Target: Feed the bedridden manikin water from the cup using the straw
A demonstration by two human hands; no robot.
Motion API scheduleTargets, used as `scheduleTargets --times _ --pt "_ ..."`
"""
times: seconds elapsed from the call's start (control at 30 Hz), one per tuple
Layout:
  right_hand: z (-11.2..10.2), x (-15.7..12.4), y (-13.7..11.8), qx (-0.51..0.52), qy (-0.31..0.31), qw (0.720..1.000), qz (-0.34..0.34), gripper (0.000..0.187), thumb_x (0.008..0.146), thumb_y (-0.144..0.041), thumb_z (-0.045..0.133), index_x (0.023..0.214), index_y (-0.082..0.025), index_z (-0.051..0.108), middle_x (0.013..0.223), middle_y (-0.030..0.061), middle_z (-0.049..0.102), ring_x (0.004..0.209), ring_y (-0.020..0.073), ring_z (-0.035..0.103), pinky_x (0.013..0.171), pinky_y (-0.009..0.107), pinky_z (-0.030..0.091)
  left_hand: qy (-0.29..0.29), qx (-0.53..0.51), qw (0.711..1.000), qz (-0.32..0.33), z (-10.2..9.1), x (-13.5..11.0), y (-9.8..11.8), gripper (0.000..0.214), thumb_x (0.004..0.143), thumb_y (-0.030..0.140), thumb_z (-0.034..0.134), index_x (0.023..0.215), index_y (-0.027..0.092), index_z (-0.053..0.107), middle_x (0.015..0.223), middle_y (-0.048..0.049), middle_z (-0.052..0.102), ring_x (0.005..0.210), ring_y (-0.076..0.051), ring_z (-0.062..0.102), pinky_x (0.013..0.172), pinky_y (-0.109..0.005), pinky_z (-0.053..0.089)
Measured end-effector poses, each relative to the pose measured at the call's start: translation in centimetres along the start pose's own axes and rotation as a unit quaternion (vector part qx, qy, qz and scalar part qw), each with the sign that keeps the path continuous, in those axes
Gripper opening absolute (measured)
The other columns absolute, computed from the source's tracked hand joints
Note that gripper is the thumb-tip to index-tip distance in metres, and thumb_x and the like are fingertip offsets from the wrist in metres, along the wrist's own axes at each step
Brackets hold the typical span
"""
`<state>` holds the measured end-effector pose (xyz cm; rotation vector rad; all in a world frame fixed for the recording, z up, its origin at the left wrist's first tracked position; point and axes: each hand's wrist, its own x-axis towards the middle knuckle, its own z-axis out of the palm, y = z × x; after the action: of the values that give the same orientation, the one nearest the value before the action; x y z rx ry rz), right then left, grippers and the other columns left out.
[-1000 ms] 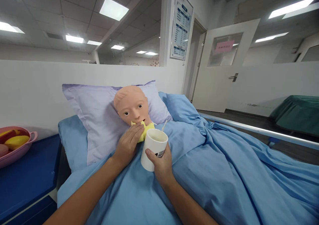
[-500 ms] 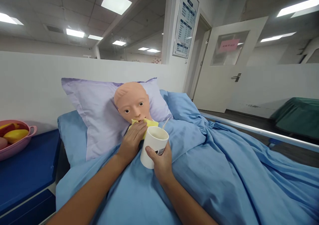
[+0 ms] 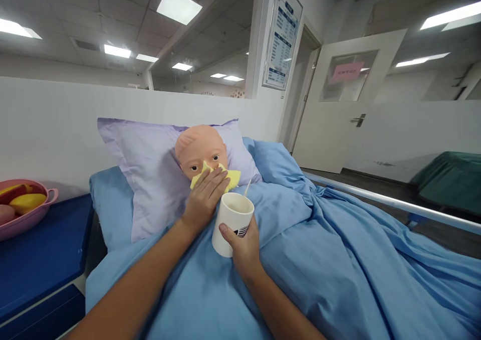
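A manikin head (image 3: 199,147) rests on a lilac pillow (image 3: 150,179) in a bed under a blue sheet (image 3: 338,260). My left hand (image 3: 205,197) presses a yellow cloth (image 3: 233,178) over the manikin's nose and mouth, fingers closed on it. My right hand (image 3: 242,247) grips a white cup (image 3: 233,222) just below the manikin's chin, above the sheet. A thin white stick (image 3: 247,187) pokes up behind the cup's rim; whether it stands in the cup is unclear.
A blue bedside cabinet (image 3: 41,260) at the left carries a pink basin (image 3: 32,217) of fruit. A metal bed rail (image 3: 394,202) runs along the right side. Behind it are a white door (image 3: 338,109) and a green-covered bed (image 3: 451,179).
My left hand has slid the yellow cloth up from the manikin's chin and mouth to cover its nose. The cup in my right hand has stayed in place.
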<state>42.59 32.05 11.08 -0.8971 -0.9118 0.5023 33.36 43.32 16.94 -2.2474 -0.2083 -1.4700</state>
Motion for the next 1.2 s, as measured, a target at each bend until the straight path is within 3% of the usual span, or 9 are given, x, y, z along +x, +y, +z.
scheduleTargets --times 0.27,0.37,0.5,0.63,0.8,0.97,1.07,1.1,1.2 --pt "0.0 0.0 0.3 0.010 -0.004 1.000 -0.001 0.060 0.068 -0.038 0.085 0.120 -0.021 0.060 0.114 0.0073 0.071 0.098 0.0251 0.068 0.087 0.040 0.054 -0.048 -0.072 0.994 -0.064 -0.7 -5.2 1.7 0.045 0.096 0.008 0.049 0.141 0.017 0.049 0.134 -0.0111 0.066 0.138 -0.020 0.052 0.118 -0.047 0.045" --pt "0.0 0.1 0.3 0.008 -0.005 1.000 -0.005 0.058 0.068 -0.038 0.085 0.117 -0.021 0.061 0.113 0.0070 0.071 0.097 0.0249 0.067 0.087 0.040 0.054 -0.016 -0.073 0.996 -0.051 -1.6 -4.4 1.4 0.048 0.096 0.003 0.043 0.140 0.019 0.050 0.135 -0.0114 0.065 0.139 -0.021 0.051 0.116 -0.049 0.046" --pt "-0.1 0.1 0.2 -0.003 0.007 1.000 0.004 0.057 0.066 -0.040 0.086 0.114 -0.021 0.061 0.100 0.0040 0.072 0.085 0.0232 0.067 0.079 0.038 0.056 0.064 -0.049 0.996 -0.041 -1.7 -1.2 0.7 0.050 0.095 -0.001 0.037 0.139 0.019 0.050 0.138 -0.0140 0.062 0.142 -0.023 0.047 0.115 -0.053 0.045" --pt "-0.1 0.0 0.0 -0.004 0.005 1.000 0.003 0.055 0.067 -0.040 0.085 0.113 -0.021 0.061 0.100 0.0040 0.072 0.086 0.0227 0.067 0.080 0.038 0.056 0.037 -0.020 0.999 -0.023 -0.2 -0.2 0.5 0.043 0.096 0.006 0.047 0.137 0.017 0.052 0.136 -0.0135 0.065 0.142 -0.024 0.047 0.117 -0.052 0.044" --pt "0.1 0.0 -0.1 0.006 -0.002 1.000 0.008 0.056 0.071 -0.039 0.084 0.119 -0.021 0.059 0.112 0.0066 0.071 0.096 0.0239 0.067 0.087 0.040 0.055 0.009 -0.058 0.997 -0.041 0.7 -3.6 0.8 0.041 0.096 0.009 0.052 0.136 0.019 0.054 0.134 -0.0113 0.067 0.139 -0.024 0.051 0.118 -0.053 0.043" --pt "0.1 0.1 -0.1 0.007 0.000 1.000 0.013 0.060 0.069 -0.040 0.085 0.119 -0.021 0.059 0.108 0.0067 0.072 0.095 0.0252 0.068 0.085 0.040 0.056 -0.009 -0.131 0.988 -0.076 -0.7 -6.7 1.0 0.050 0.096 0.003 0.042 0.140 0.023 0.052 0.134 -0.0096 0.066 0.135 -0.021 0.055 0.116 -0.049 0.045" --pt "-0.1 0.2 -0.3 -0.022 -0.015 0.999 0.035 0.058 0.067 -0.041 0.085 0.116 -0.021 0.062 0.100 0.0048 0.073 0.087 0.0241 0.068 0.079 0.038 0.057 0.051 -0.158 0.961 -0.220 -2.5 -8.1 2.3 0.050 0.098 0.008 0.041 0.142 0.028 0.051 0.135 -0.0077 0.065 0.130 -0.019 0.059 0.112 -0.043 0.049" --pt "-0.1 0.2 -0.3 -0.031 -0.026 0.998 0.045 0.057 0.067 -0.042 0.085 0.115 -0.021 0.062 0.098 0.0041 0.072 0.085 0.0236 0.067 0.077 0.038 0.056 0.082 -0.156 0.937 -0.302 -3.0 -8.6 3.0 0.049 0.098 0.012 0.043 0.144 0.029 0.049 0.136 -0.0074 0.064 0.128 -0.019 0.060 0.110 -0.040 0.051" --pt "-0.1 0.1 -0.4 -0.047 -0.058 0.995 0.062 0.055 0.067 -0.044 0.085 0.112 -0.021 0.063 0.092 0.0027 0.070 0.082 0.0227 0.065 0.073 0.036 0.055 0.178 -0.137 0.820 -0.526 -4.4 -9.8 4.8 0.053 0.097 0.028 0.055 0.149 0.030 0.042 0.139 -0.0080 0.061 0.123 -0.020 0.062 0.097 -0.032 0.057"
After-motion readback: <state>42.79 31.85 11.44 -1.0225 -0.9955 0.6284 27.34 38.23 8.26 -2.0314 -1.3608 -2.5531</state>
